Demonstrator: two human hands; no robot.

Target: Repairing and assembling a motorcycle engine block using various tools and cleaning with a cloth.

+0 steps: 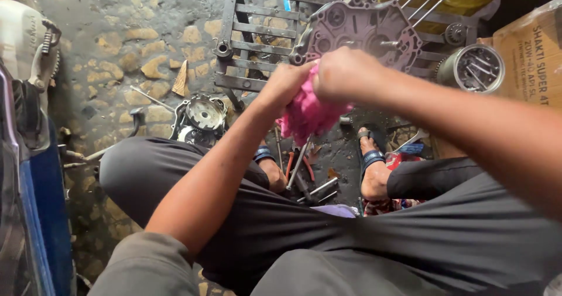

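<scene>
Brown cardboard box [530, 56] right of hands [319, 82]

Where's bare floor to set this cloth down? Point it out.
Free: the stone floor left of the metal grate, above the round engine cover. Crowded: between the sandalled feet, where loose tools lie below both hands gripping the pink cloth.

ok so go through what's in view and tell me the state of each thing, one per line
pink rag: bunched up, gripped by both hands
left hand: closed on the rag
right hand: closed on the rag, fingers curled over it
engine case: open side up, leaning on the metal rack
metal rack: lying flat on the ground
round cover: on the ground, hollow side up
hand tools: scattered loose between the feet
</scene>
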